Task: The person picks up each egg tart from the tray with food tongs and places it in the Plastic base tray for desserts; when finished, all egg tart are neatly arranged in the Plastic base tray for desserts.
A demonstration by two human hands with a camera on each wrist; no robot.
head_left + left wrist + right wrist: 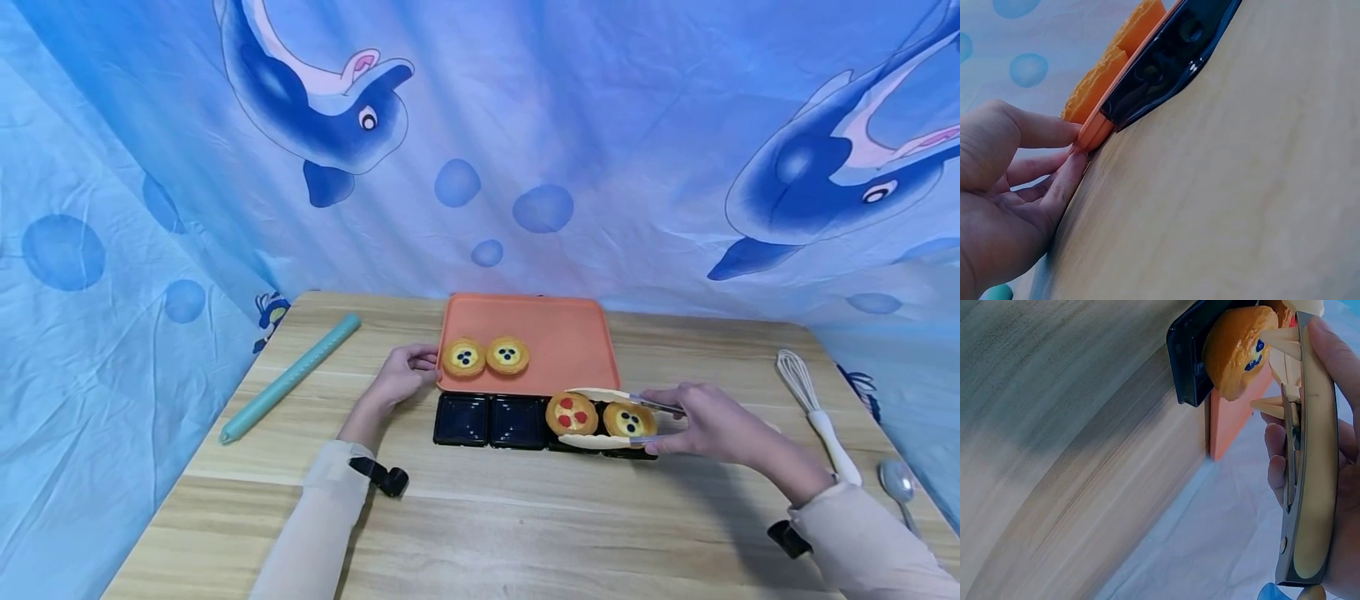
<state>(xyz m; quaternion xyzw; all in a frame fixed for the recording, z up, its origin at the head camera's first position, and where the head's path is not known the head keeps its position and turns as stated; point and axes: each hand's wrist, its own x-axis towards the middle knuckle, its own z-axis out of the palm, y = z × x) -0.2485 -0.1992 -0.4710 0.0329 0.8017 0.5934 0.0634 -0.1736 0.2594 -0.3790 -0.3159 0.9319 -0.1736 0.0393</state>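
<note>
My left hand (399, 377) pinches the near-left corner of the orange tray (566, 333) between thumb and fingers. On that tray sit two egg tarts (507, 356) with blue berries. A black sectioned tray (462, 419) lies along its near edge. My right hand (708, 423) grips a pair of tongs (1314, 475) with pale tips. The tips reach along both sides of a tart with red toppings (572, 414), over the third section. Between the arms of the tongs, a blue-berry tart (630, 422) sits in the rightmost section.
A green rolling pin (292, 379) lies on the left of the wooden table (480, 533). Over on the right are a whisk (817, 417) with a white handle and a metal spoon (897, 483). A blue curtain (495, 125) with dolphins hangs behind the table.
</note>
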